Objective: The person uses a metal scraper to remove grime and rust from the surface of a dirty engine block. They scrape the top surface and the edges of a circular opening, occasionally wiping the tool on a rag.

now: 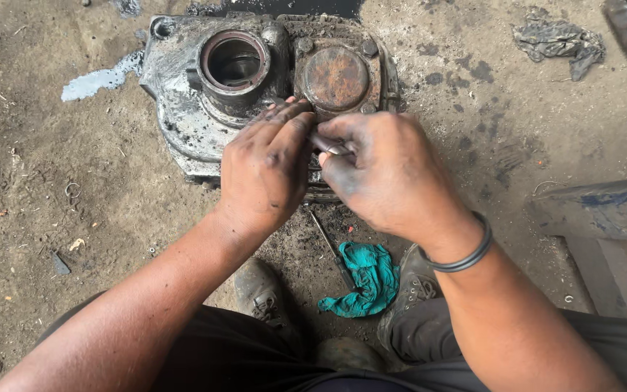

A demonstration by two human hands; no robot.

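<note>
Head view: dirt floor (pixel 52 218), packed and oil-stained. On it, greasy cast engine cover (pixel 183 109), with open round bore and rusty disc, lying flat just ahead of the boots. Over its near edge, left hand (pixel 263 174), fingers pressed down on the casting; right hand (pixel 386 174) with grip closed round a thin metal tool (pixel 330 147), tip hidden between the hands. Likely scraping or prying at the rim; steady pressure needed next. Below: teal rag (pixel 368 279), screwdriver (pixel 332 250), grey rag (pixel 560 40) far right.
</note>
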